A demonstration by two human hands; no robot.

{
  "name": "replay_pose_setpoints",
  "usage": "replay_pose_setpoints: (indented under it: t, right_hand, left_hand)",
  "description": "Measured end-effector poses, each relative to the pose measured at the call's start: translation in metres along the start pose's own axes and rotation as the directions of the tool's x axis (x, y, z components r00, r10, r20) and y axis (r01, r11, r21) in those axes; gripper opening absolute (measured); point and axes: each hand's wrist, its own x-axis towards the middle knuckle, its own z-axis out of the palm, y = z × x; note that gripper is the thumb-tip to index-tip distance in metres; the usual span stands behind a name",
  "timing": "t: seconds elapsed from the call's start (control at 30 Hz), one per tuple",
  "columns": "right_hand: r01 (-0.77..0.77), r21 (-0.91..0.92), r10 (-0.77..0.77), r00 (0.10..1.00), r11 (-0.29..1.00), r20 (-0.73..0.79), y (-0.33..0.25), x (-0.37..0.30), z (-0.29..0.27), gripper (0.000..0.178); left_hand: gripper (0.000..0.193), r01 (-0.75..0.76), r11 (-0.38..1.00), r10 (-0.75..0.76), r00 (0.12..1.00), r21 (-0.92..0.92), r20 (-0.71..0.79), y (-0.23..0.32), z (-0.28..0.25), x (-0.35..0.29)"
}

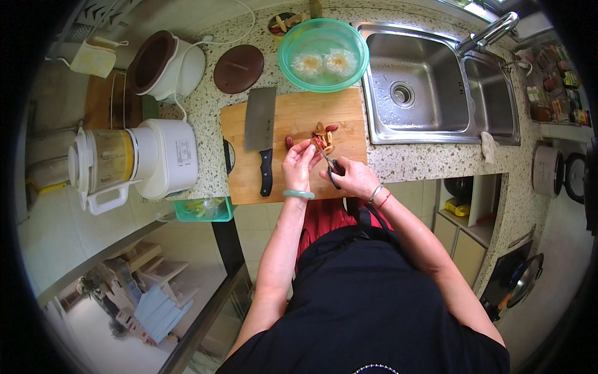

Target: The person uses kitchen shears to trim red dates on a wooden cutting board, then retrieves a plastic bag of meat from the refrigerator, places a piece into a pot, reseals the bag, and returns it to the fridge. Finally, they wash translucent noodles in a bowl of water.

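Note:
My left hand (pixel 298 166), with a green bangle at its wrist, pinches a red date (pixel 316 144) between thumb and fingers. My right hand (pixel 357 180) grips black-handled scissors (pixel 337 168), whose blades meet the date. Both hands are over the near half of a wooden cutting board (pixel 300 107). Cut date pieces (pixel 328 149) lie in a small pile just beyond the blades. One whole date (pixel 289 141) rests left of the pile. A cleaver (pixel 260 121) with a black handle lies flat on the board's left side.
Behind the board stands a green bowl (pixel 288 70) with two pale, frilly pieces in liquid. A double steel sink (pixel 417 134) is at the right. To the left are a blender (pixel 168 159), a white pot (pixel 190 68) and a brown lid (pixel 239 68). A green bin (pixel 224 213) sits below the counter edge.

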Motion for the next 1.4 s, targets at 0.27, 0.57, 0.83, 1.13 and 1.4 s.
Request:
replay_pose_setpoints:
  t: [0.27,0.57,0.83,1.13,1.4]
  right_hand:
    - [0.007,-0.024,-0.008,0.998,1.000,-0.057,0.005,-0.006,0.000,0.066]
    - [0.125,0.022,-0.121,0.982,0.992,-0.145,0.013,0.001,0.009,0.061]
    - [0.075,-0.040,-0.082,0.976,0.996,-0.201,0.009,0.004,0.013,0.062]
    - [0.020,-0.011,-0.022,0.986,1.000,-0.167,0.004,0.006,0.010,0.059]
    - [0.010,-0.074,-0.019,0.993,0.997,-0.113,0.001,0.008,0.006,0.062]
  left_hand:
    - [0.019,0.007,0.999,-0.007,1.000,0.043,-0.004,-0.002,0.007,-0.005]
    - [0.021,0.018,0.999,-0.019,1.000,0.051,0.004,-0.002,0.000,-0.003]
    - [0.019,0.008,0.996,-0.009,1.000,0.086,0.014,-0.007,0.002,-0.001]
    - [0.018,0.001,0.995,-0.002,1.000,0.097,0.011,-0.007,0.001,0.002]
    - [0.017,0.010,0.991,-0.011,1.000,0.132,0.008,-0.012,-0.006,0.003]
